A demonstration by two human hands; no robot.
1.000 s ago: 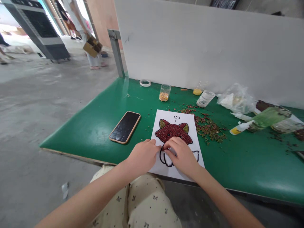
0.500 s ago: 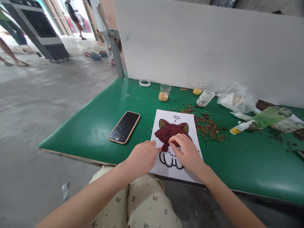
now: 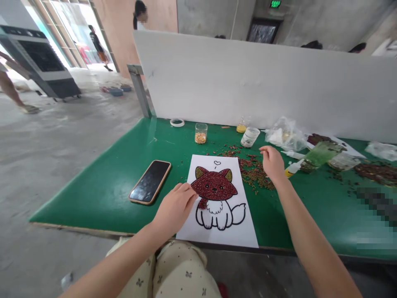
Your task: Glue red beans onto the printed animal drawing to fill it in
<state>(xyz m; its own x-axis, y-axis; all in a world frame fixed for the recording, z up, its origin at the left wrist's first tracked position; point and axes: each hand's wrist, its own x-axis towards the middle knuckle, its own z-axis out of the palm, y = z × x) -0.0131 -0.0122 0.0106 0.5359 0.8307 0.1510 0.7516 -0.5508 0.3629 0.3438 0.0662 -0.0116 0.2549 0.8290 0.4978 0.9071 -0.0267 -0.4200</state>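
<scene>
A white sheet of paper (image 3: 246, 234) lies near the table's front edge with a fox drawing (image 3: 214, 186) on it. Dark red seeds cover the fox's head and a small patch below, and greenish ones fill the ears; body and tail are bare outline. My left hand (image 3: 175, 207) rests at the sheet's left edge beside the fox's cheek, fingers curled together. To the right of the sheet, my right hand (image 3: 273, 165) hovers by loose red and green seeds (image 3: 252, 174), thumb and fingers drawn together. Whether either hand holds anything is too small to see.
A phone (image 3: 150, 182) lies left of the sheet. Behind stand a jar of corn kernels (image 3: 201, 135), a white ring (image 3: 177, 123) and a tilted clear jar (image 3: 249, 137). At right are a glue bottle (image 3: 292, 168) and a plastic bag (image 3: 287, 134). A white board (image 3: 248, 87) borders the back.
My right hand has left the fox drawing and moved right to the loose seeds, uncovering the fox's face and body. My left hand stays by the sheet's left side. The view has tilted up.
</scene>
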